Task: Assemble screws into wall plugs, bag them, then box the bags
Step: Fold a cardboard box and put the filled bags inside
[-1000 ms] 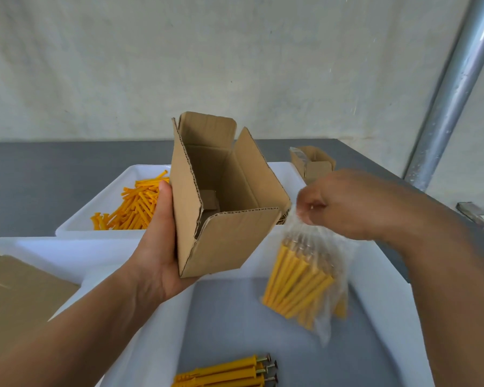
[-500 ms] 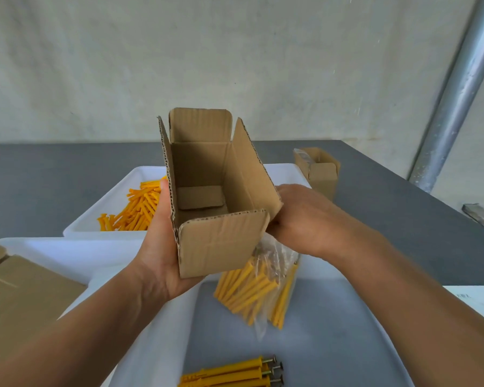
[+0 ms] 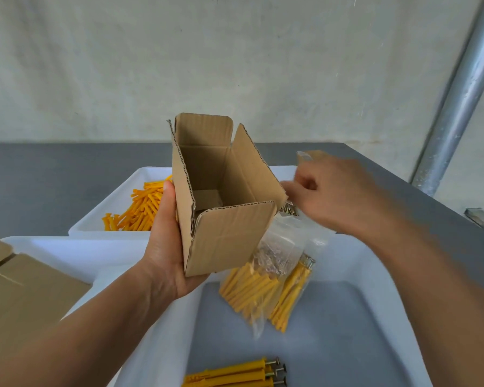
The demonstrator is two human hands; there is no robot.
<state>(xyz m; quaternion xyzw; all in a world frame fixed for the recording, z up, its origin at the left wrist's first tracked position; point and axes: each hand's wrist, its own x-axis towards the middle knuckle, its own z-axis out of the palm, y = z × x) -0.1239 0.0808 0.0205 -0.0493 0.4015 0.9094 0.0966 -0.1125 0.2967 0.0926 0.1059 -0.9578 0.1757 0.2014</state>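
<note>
Boxing step. Left hand (image 3: 165, 247) grips open box (image 3: 229, 236), mouth up. Right hand (image 3: 336, 196) at box's 3 o'clock, blurred, fingers (image 3: 291, 188) curled, seemingly pinching bag (image 3: 266, 286) top; bag dangles at 5 o'clock. Next: lift bag over mouth, feed in.

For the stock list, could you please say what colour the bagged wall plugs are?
The wall plugs are orange-yellow; head view.

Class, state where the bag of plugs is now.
In the head view the bag hangs right of centre from the right hand, beside the cardboard box in the left hand, over the white tray.
</note>
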